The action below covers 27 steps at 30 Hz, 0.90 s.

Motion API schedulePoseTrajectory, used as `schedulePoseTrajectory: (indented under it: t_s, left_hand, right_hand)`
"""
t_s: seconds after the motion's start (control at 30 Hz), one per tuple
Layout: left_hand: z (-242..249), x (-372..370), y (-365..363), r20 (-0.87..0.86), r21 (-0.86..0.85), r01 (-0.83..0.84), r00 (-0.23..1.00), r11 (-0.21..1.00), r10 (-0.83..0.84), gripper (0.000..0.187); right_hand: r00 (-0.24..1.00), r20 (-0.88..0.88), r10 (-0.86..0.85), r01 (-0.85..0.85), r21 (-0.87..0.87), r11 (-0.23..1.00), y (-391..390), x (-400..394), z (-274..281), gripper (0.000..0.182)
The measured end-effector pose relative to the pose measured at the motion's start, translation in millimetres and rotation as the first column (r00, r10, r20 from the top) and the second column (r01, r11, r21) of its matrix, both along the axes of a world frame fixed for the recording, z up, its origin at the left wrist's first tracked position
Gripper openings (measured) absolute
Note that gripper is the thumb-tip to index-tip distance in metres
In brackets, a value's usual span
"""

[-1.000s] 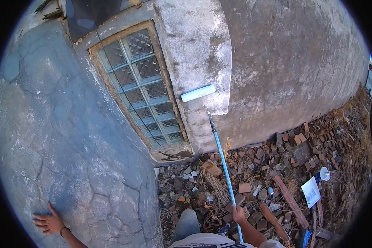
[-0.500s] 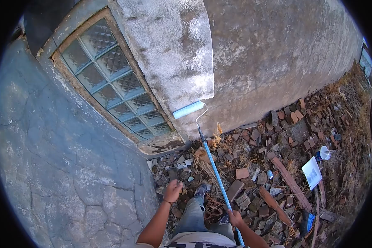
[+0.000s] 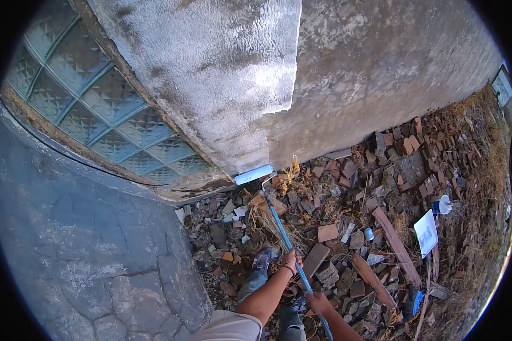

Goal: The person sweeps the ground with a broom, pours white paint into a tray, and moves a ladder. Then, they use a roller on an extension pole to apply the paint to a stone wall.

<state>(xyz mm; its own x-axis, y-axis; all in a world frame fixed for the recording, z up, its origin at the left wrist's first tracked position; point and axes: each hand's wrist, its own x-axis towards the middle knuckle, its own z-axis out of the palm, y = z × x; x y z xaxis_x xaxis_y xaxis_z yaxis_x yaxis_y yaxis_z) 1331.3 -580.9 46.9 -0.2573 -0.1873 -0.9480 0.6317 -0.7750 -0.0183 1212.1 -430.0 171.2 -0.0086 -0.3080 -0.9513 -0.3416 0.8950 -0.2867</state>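
Blue pole (image 3: 283, 231), gripped in both hands: left hand (image 3: 292, 261) higher up the shaft, right hand (image 3: 318, 303) lower, at bottom centre of the frame. Pale roller (image 3: 254, 174) at its far end, mid-frame, at the foot of the wall (image 3: 370, 74). Glass-block window (image 3: 91, 102) upper left. Broken bricks (image 3: 327, 232) around the feet. White tray (image 3: 425, 233) right of frame, near a bucket (image 3: 442, 204).

Glass-block window of square, patterned panes (image 3: 105, 94), set in a worn, brownish frame. Grey-blue, rough-surfaced wall (image 3: 108, 267): cracked throughout. Ground: broken reddish bricks and grey stones (image 3: 327, 274), with dry, straw-coloured weeds (image 3: 292, 179) among them. Small, light-blue cylindrical can (image 3: 369, 234) lies just beside a long, reddish-brown wooden plank (image 3: 397, 247).
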Motion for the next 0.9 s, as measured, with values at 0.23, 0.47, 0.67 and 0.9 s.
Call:
schedulePoseTrajectory:
  t_s: [0.23,0.47,0.67,0.9]
  left_hand:
    - [-38,5,-6,0.069,-0.019,0.099,0.993,0.995,-0.098,0.034]
    - [47,-14,37,0.090,-0.153,0.127,0.989,0.980,-0.114,0.027]
    - [138,-27,74,0.042,-0.346,0.096,0.995,0.933,-0.087,0.026]
    - [211,-38,75,0.062,-0.565,0.130,0.991,0.815,-0.114,0.026]
  right_hand:
    - [0.998,-0.044,0.036,-0.036,-0.006,0.999,-4,7,-45,0.051]
    - [0.999,0.033,-0.043,0.049,-0.213,0.976,73,-20,-22,0.043]
    - [0.978,0.165,-0.130,0.184,-0.372,0.910,92,-35,88,0.033]
    - [0.986,0.162,-0.038,0.088,-0.315,0.945,94,-52,130,0.032]
